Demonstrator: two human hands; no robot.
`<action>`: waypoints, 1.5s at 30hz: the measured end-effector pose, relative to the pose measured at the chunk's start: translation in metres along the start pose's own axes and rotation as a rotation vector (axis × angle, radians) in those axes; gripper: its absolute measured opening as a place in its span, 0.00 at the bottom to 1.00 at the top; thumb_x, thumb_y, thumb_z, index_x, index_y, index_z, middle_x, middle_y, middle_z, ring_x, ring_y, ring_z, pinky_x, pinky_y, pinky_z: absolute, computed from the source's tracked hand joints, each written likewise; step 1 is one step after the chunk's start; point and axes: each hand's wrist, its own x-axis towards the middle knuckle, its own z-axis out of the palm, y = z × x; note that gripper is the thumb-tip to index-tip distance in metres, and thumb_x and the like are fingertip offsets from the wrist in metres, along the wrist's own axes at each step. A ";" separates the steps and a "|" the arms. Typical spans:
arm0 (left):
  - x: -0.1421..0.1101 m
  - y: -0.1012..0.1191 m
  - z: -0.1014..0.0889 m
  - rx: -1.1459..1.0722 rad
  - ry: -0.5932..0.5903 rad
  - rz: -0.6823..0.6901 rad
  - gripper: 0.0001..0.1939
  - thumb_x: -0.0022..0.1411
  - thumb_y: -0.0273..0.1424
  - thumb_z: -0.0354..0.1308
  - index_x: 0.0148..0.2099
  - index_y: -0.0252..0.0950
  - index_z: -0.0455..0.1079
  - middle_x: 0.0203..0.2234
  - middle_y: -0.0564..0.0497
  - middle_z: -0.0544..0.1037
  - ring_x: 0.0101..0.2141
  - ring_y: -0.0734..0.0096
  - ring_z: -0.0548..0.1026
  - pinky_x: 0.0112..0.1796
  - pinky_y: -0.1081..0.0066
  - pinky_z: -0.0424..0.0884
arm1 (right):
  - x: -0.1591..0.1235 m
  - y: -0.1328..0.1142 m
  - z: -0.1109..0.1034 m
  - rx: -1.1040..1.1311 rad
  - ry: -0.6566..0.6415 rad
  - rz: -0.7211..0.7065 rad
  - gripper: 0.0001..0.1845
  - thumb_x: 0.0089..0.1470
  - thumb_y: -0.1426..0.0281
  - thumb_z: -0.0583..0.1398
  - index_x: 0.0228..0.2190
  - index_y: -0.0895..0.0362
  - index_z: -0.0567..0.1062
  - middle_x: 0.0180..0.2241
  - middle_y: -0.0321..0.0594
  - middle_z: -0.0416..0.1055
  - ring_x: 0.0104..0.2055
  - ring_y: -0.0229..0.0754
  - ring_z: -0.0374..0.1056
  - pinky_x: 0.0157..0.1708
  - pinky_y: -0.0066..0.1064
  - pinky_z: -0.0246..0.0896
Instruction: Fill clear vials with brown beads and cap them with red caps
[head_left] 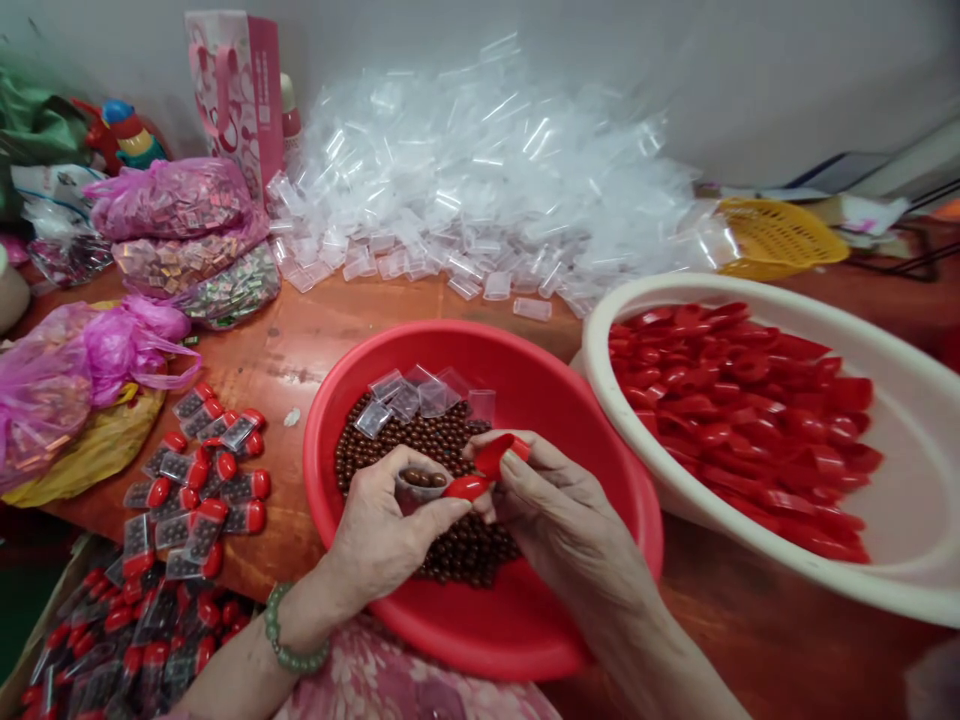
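Note:
Both hands work over a red basin (pixel 525 610) that holds brown beads (pixel 442 445) and a few clear empty tubes (pixel 405 398). My left hand (pixel 386 530) is closed around a small clear tube (pixel 421 483) filled with brown beads, its mouth facing up. My right hand (pixel 555 510) pinches red caps (pixel 491 465) at the tube's mouth; one cap (pixel 466 487) sits between thumb and the tube. A green bead bracelet (pixel 289 640) circles my left wrist.
A white basin (pixel 750 560) of red caps stands at the right. A heap of clear empty tubes (pixel 487 170) fills the back. Filled capped tubes (pixel 202 470) lie at the left, above a box of more. Pink bags (pixel 180 225) and a yellow basket (pixel 780 238) sit behind.

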 end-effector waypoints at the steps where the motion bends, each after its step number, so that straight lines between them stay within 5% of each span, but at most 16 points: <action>1: 0.000 0.000 -0.001 0.023 0.009 0.008 0.09 0.53 0.31 0.63 0.33 0.33 0.68 0.26 0.53 0.74 0.29 0.74 0.70 0.35 0.72 0.65 | 0.000 0.001 0.000 -0.013 0.003 -0.008 0.18 0.44 0.56 0.67 0.34 0.54 0.75 0.21 0.35 0.70 0.19 0.33 0.65 0.20 0.24 0.63; 8: -0.001 -0.005 -0.007 0.061 0.045 0.027 0.09 0.53 0.32 0.64 0.34 0.33 0.69 0.27 0.54 0.73 0.28 0.75 0.69 0.33 0.74 0.65 | -0.009 0.005 -0.013 -0.378 0.076 -0.172 0.15 0.47 0.59 0.67 0.37 0.52 0.76 0.30 0.37 0.74 0.28 0.36 0.69 0.26 0.25 0.67; 15: -0.002 -0.008 -0.010 0.152 -0.044 0.082 0.05 0.54 0.29 0.63 0.33 0.33 0.71 0.26 0.53 0.74 0.27 0.76 0.69 0.31 0.75 0.64 | -0.013 -0.024 -0.039 -0.929 -0.322 -0.285 0.09 0.54 0.61 0.62 0.33 0.53 0.76 0.31 0.40 0.74 0.31 0.40 0.71 0.30 0.30 0.69; 19: -0.003 -0.011 -0.010 0.202 -0.090 0.100 0.06 0.54 0.29 0.64 0.34 0.32 0.72 0.25 0.53 0.74 0.26 0.76 0.68 0.30 0.76 0.63 | -0.014 -0.032 -0.042 -1.124 -0.439 -0.349 0.08 0.57 0.62 0.59 0.34 0.51 0.76 0.31 0.39 0.75 0.31 0.40 0.71 0.30 0.29 0.69; 22: -0.003 -0.012 -0.011 0.194 -0.087 0.087 0.06 0.53 0.29 0.64 0.34 0.32 0.72 0.25 0.53 0.74 0.27 0.76 0.68 0.31 0.75 0.63 | -0.013 -0.025 -0.042 -1.139 -0.452 -0.377 0.11 0.57 0.63 0.59 0.42 0.50 0.76 0.35 0.40 0.76 0.34 0.40 0.73 0.32 0.28 0.70; 26: -0.002 -0.010 -0.013 0.134 -0.063 0.032 0.07 0.52 0.29 0.64 0.33 0.32 0.72 0.25 0.54 0.73 0.27 0.76 0.67 0.30 0.76 0.63 | -0.013 -0.012 -0.045 -1.045 -0.447 -0.302 0.10 0.56 0.62 0.61 0.39 0.50 0.77 0.35 0.38 0.77 0.36 0.40 0.73 0.35 0.28 0.71; 33: -0.001 -0.007 -0.014 0.013 -0.040 -0.022 0.08 0.52 0.30 0.64 0.33 0.31 0.71 0.24 0.55 0.71 0.26 0.77 0.66 0.30 0.75 0.62 | -0.017 0.016 -0.039 -0.590 -0.157 -0.130 0.13 0.47 0.62 0.67 0.36 0.51 0.77 0.30 0.37 0.76 0.30 0.38 0.73 0.28 0.25 0.71; 37: -0.002 -0.006 -0.014 0.025 -0.037 0.000 0.08 0.50 0.29 0.65 0.32 0.31 0.73 0.25 0.53 0.73 0.28 0.76 0.68 0.32 0.75 0.63 | -0.017 0.018 -0.021 -0.469 -0.097 -0.254 0.20 0.46 0.65 0.68 0.43 0.49 0.74 0.36 0.37 0.76 0.33 0.39 0.74 0.31 0.25 0.73; 42: -0.002 -0.009 -0.016 -0.021 -0.055 0.030 0.08 0.50 0.30 0.66 0.32 0.31 0.73 0.26 0.53 0.74 0.30 0.75 0.69 0.35 0.75 0.64 | -0.016 0.008 -0.013 -0.728 -0.251 -0.453 0.08 0.50 0.70 0.65 0.36 0.52 0.78 0.31 0.38 0.75 0.32 0.37 0.72 0.30 0.23 0.71; 45: -0.001 -0.010 -0.016 -0.054 -0.094 0.003 0.08 0.51 0.30 0.65 0.32 0.31 0.72 0.26 0.53 0.74 0.29 0.75 0.69 0.34 0.75 0.64 | -0.014 0.005 -0.020 -0.718 -0.215 -0.474 0.07 0.48 0.70 0.67 0.33 0.53 0.78 0.29 0.38 0.74 0.30 0.37 0.72 0.28 0.23 0.71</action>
